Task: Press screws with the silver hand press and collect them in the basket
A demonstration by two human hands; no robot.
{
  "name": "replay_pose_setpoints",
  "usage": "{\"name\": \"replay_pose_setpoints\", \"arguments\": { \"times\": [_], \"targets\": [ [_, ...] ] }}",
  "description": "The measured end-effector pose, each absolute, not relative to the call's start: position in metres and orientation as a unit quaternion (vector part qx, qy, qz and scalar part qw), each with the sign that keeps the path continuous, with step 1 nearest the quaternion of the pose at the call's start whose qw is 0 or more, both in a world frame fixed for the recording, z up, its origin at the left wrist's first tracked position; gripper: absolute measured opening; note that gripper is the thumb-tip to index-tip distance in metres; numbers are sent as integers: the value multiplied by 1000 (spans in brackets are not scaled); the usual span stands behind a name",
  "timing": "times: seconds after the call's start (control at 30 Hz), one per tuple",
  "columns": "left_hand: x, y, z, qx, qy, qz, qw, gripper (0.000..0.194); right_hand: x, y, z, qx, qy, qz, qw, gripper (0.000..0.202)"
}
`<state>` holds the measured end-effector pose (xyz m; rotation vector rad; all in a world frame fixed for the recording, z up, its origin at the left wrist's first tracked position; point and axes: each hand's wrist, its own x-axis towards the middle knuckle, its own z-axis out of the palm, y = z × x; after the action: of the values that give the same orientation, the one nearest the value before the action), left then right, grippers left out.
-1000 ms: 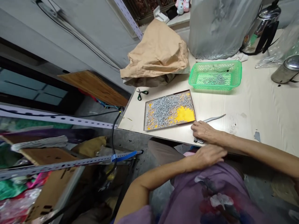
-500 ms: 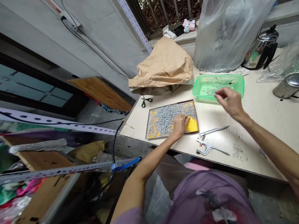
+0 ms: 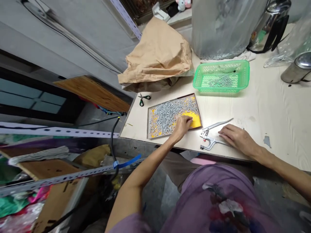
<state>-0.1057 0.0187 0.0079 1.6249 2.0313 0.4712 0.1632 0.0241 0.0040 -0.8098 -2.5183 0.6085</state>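
My left hand is over the near right part of a shallow tray, its fingers pinched together; what they hold, if anything, is too small to make out. Small silver metal pieces, like screws or rivets, cover most of the tray, and a bare yellow patch shows beside my fingers. My right hand is at the handles of silver hand pliers, fingers loosely stretched and apart, palm down over the lower handle. Whether it touches the handle I cannot tell.
Behind the pliers stands a green plastic basket with more metal pieces inside. Scissors lie left of the tray, in front of a brown paper bag. A metal kettle and a steel cup stand at the right.
My right hand has moved from over the green basket down toward me, to the pliers' handles. My left hand stays pinched over the tray. The camera view has tilted downward.
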Motion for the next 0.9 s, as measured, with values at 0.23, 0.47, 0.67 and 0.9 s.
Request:
{"name": "replay_pose_setpoints", "arguments": {
  "times": [0.23,0.47,0.67,0.9],
  "targets": [
    [-62,-46,10,369,712,220,556,26,179,-10,-22,-326,-918,170,152,25],
    [-52,-46,0,288,754,191,558,25,176,-19,-23,-339,-921,140,133,22],
    [-49,-46,4,280,757,180,563,20,176,-20,-24,-343,-922,125,129,22],
    [-46,-45,6,292,757,149,565,22,175,-22,-26,-337,-923,128,136,25]
  ]
}}
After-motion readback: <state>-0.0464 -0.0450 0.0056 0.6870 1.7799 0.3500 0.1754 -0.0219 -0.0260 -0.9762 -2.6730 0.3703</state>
